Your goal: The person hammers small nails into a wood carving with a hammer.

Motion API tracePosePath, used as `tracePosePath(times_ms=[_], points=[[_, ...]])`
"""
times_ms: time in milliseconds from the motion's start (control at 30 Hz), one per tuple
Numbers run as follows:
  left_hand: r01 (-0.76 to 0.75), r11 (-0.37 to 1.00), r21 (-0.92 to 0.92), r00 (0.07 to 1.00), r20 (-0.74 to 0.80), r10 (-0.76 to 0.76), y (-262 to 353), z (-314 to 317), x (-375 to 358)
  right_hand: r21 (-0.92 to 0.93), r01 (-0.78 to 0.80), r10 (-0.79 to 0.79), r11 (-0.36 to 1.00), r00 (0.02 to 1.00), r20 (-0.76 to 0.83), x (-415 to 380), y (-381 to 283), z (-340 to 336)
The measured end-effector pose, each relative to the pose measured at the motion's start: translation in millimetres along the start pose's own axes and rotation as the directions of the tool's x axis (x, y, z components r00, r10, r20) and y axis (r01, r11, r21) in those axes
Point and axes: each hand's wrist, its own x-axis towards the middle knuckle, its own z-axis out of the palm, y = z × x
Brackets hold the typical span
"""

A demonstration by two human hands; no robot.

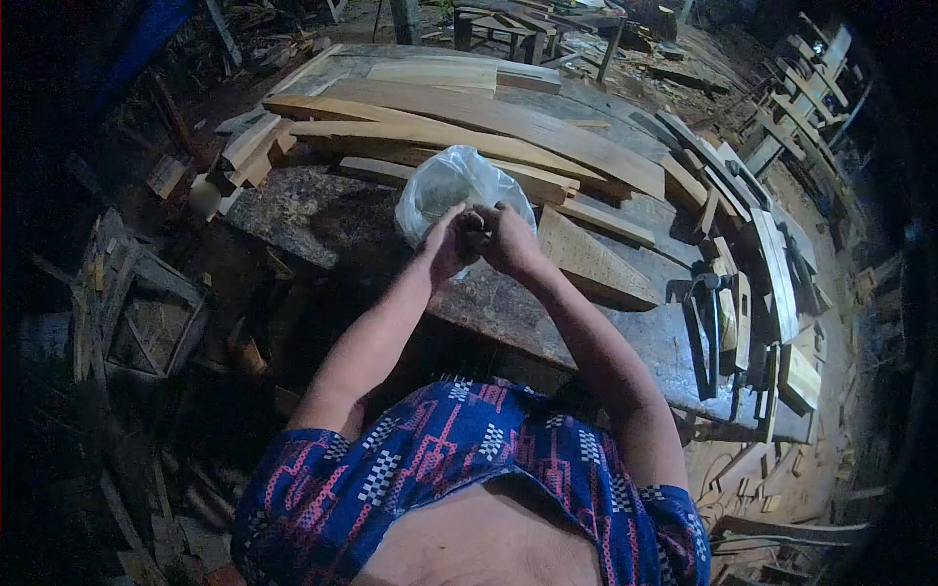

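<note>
A translucent plastic bag (457, 176) sits near the front edge of the workbench, its mouth loosely spread. Just over its near side, my left hand (448, 240) and my right hand (508, 237) come together, fingertips almost meeting. Both sets of fingers are bent and closed. Something small and dark may be between them, but I cannot make it out. Whether the fingers also grip the bag's edge is hidden. Behind the bag lie long wooden boards (430, 134), and a wedge-shaped board (592, 256) lies to the right of my right hand.
The worn workbench (518, 311) carries stacked planks. A hammer (711, 283) and a wooden hand plane (741, 317) stand at its right end, beside more offcuts. A wooden stool frame (147, 303) is on the floor at left. Another cluttered table (532, 29) stands behind.
</note>
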Motion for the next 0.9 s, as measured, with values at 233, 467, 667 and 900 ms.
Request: tracePosePath(times_ms=[233, 467, 667, 900], points=[[0.069, 0.994, -0.082, 0.998, 0.013, -0.068, 8, -12, -4, 0.231, -0.061, 0.104, 0.971, 0.978, -0.18, -48, 29, -74], [0.087, 0.943, -0.32, 0.989, -0.083, -0.12, 8, 1, -11, -0.574, -0.117, -0.004, 0.811, 0.979, -0.205, -110, 121, -67], [0.027, 0.939, -0.344, 0.997, -0.057, -0.049, 14, -14, 3, -0.549, -0.15, 0.063, 0.822, 0.983, -0.175, -127, 128, -67], [-0.165, 0.939, -0.3, 0.97, -0.22, 0.1, 49, -2, -3, -0.541, -0.232, 0.133, 0.808, 0.967, -0.217, -183, 144, -86]])
